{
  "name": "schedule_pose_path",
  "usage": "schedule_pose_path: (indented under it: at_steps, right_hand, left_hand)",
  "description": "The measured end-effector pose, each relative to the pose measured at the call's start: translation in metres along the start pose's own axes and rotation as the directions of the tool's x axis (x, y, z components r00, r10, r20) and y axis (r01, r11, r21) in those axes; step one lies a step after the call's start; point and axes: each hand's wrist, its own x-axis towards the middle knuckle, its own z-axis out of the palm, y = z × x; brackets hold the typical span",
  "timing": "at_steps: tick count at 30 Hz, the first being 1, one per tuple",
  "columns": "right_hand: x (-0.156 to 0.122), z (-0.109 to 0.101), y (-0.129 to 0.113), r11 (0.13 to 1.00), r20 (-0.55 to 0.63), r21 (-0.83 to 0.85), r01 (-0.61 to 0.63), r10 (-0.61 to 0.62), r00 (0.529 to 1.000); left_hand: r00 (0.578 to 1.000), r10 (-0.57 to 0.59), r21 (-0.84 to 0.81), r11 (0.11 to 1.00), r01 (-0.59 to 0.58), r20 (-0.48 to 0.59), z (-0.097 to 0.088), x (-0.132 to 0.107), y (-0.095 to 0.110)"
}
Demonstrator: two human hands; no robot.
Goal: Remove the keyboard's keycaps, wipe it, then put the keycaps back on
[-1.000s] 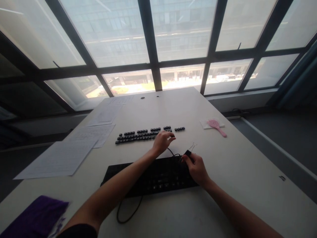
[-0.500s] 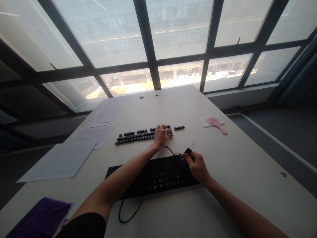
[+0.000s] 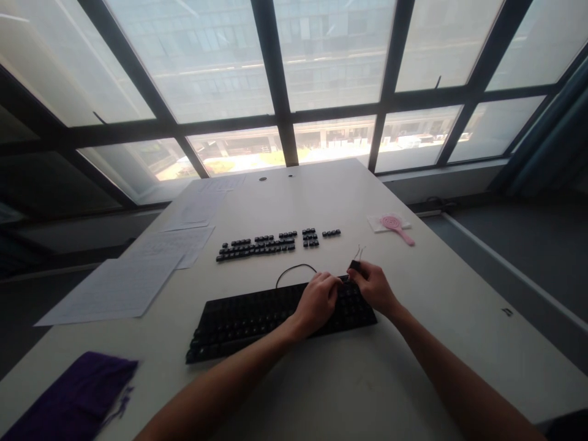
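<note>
Black keyboard (image 3: pixel 248 321): under both hands, stretching left of the grip.
Right hand (image 3: pixel 375 286): pinching a puller (image 3: pixel 355 264) — wire prongs up.
Left hand (image 3: pixel 316 301): just left of it — hold hidden, cannot tell.
Keycaps (image 3: pixel 310 237): in rows beyond the grip.

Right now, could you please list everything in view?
Keyboard: one, black, lower centre.
Loose keycaps: many, black, in rows beyond the keyboard.
Cable: one, dark, behind the keyboard.
Wire-pronged tool: one, black-handled, in the right hand.
Papers: several, white, left side.
Cloth bag: one, purple, lower left.
Round-headed item with handle: one, pink, right side.
Wrapper: one, whitish, under that item.
Small item: count unclear, dark, right edge.
Table: one, white, centre.
Windows: several, dark-framed, behind the table.
Curtain: one, bluish, far right.
Floor: one, grey, right.
Left hand: one, bare, over the keyboard.
Right hand: one, bare, gripping the tool.
</note>
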Motion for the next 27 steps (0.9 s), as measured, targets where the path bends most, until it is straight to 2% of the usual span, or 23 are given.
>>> schedule_pose_path:
  at_steps: [7, 10, 13, 15, 17, 21, 27]
  right_hand:
    - [-0.006, 0.004, 0.002, 0.998, 0.225, -0.037, 0.057, -0.047, 0.973]
    - [-0.011, 0.006, 0.0, 0.978, 0.278, -0.126, 0.164, -0.124, 0.953]
    - [-0.019, 0.009, 0.0, 0.909, 0.288, -0.27, 0.318, -0.24, 0.927]
    - [-0.024, 0.012, 0.001, 0.86, 0.278, -0.344, 0.377, -0.291, 0.916]
    - [-0.028, 0.016, 0.004, 0.864, 0.224, -0.351, 0.361, -0.297, 0.928]
    - [-0.03, 0.021, 0.009, 0.955, 0.058, -0.222, 0.198, -0.19, 0.98]
    - [-0.029, 0.02, 0.011, 0.984, 0.016, -0.139, 0.109, -0.108, 0.994]
  left_hand:
    - [0.998, -0.062, -0.049, 0.997, 0.062, 0.0, 0.007, -0.003, -0.008]
    - [0.998, -0.061, -0.051, 0.997, 0.061, -0.008, 0.008, -0.003, -0.009]
    - [0.999, -0.045, -0.047, 0.998, 0.045, -0.001, 0.006, -0.004, -0.006]
    - [1.0, -0.022, -0.036, 0.999, 0.022, 0.014, 0.004, -0.005, -0.003]
    - [0.999, 0.001, -0.027, 1.0, 0.0, 0.038, 0.003, -0.005, -0.002]
    - [0.997, -0.006, -0.046, 0.999, 0.01, 0.078, 0.005, -0.004, -0.006]
    - [0.995, -0.005, -0.085, 0.996, 0.014, 0.102, 0.011, -0.004, -0.014]
